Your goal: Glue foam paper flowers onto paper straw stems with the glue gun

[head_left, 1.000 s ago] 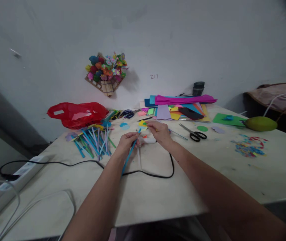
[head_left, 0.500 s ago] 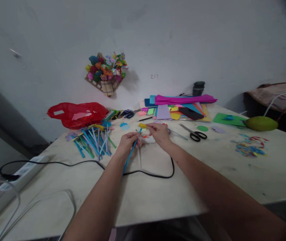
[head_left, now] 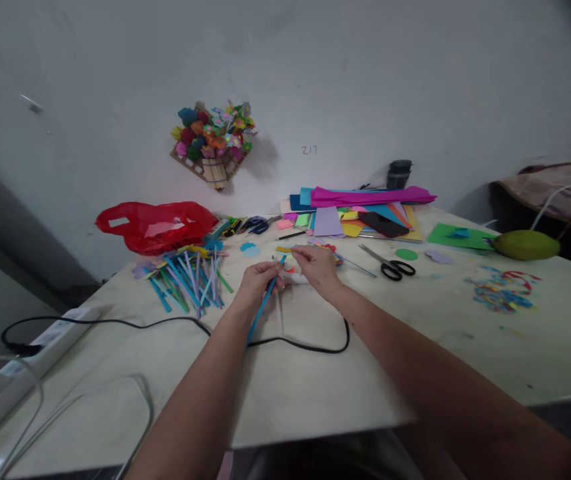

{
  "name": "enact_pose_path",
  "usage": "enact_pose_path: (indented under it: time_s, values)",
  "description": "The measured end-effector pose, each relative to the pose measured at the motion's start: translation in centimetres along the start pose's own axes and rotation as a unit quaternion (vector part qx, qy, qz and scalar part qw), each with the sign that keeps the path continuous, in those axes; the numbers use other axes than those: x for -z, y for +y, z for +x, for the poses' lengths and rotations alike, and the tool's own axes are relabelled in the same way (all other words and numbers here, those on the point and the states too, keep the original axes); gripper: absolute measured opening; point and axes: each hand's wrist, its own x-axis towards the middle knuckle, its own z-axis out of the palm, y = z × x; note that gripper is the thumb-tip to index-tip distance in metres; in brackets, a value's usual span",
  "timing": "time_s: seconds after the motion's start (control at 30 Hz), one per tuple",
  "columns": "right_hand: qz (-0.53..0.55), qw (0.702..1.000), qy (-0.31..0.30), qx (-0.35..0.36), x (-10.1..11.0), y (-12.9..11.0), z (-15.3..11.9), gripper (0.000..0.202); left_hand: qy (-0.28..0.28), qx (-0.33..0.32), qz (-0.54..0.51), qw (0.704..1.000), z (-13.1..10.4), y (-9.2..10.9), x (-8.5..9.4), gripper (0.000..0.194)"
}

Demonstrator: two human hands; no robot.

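Head view | left hand (head_left: 259, 283): fingers closed on slim blue paper stem (head_left: 264, 303) | right hand (head_left: 318, 268): fingertips pinched on small yellow paper piece (head_left: 283, 249), above stem's upper end | black-handled scissors (head_left: 390, 265): on table (head_left: 320, 393), right.

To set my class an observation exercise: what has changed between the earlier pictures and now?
The yellow piece in the right hand has tipped from face-on to nearly edge-on. That hand has shifted slightly left and nearer, revealing more of a red flower. The left hand still holds the blue strip.
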Motion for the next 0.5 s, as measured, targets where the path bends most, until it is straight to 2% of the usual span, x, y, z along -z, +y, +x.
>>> enact_pose_path:
  time_s: [0.2, 0.5]
  values:
    - [-0.035, 0.999, -0.015, 0.030, -0.15, -0.12, -0.16, 0.021, -0.017, -0.005, -0.006, 1.000, 0.09, -0.16, 0.09, 0.030]
    - [-0.031, 0.995, -0.022, 0.087, -0.37, -0.17, -0.42, 0.019, -0.017, -0.005, -0.006, 1.000, 0.07, -0.10, 0.13, 0.030]
